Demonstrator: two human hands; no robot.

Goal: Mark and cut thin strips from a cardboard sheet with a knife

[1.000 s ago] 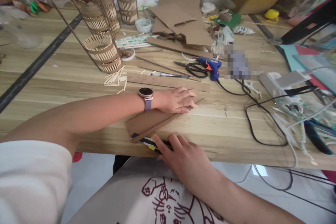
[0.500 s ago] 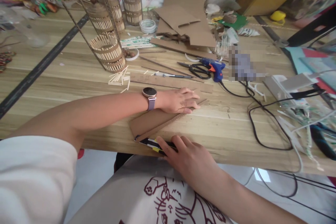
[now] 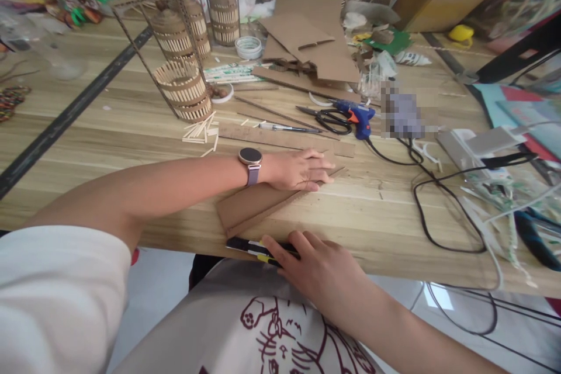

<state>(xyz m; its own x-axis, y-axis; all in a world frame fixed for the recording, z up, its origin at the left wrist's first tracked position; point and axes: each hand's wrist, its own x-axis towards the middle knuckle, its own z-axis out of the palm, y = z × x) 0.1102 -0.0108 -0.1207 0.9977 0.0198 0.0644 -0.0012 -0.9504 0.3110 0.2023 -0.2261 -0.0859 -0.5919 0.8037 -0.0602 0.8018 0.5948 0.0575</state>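
My left hand (image 3: 304,170), with a watch on its wrist, presses down on a brown cardboard piece (image 3: 245,205); its fingers are stretched out and slightly apart. Along that cardboard's near side lies a narrow cardboard strip (image 3: 258,216). Close to the table's front edge, my right hand (image 3: 319,263) is closed around a black and yellow utility knife (image 3: 245,245). The knife points left, its tip just below the cardboard's near corner. Whether the blade is out is hard to see.
Beyond my left hand are a flat cardboard strip (image 3: 280,139), a pen (image 3: 289,128), black scissors (image 3: 328,118) and a blue glue gun (image 3: 357,117). Short sticks (image 3: 199,130) lie beside a slatted basket (image 3: 186,90). A black cable (image 3: 421,216) loops at right. Cardboard sheets (image 3: 307,11) lie behind.
My right hand has drawn the utility knife slightly toward me, away from the cardboard's near corner. My left hand stays in place on the cardboard.
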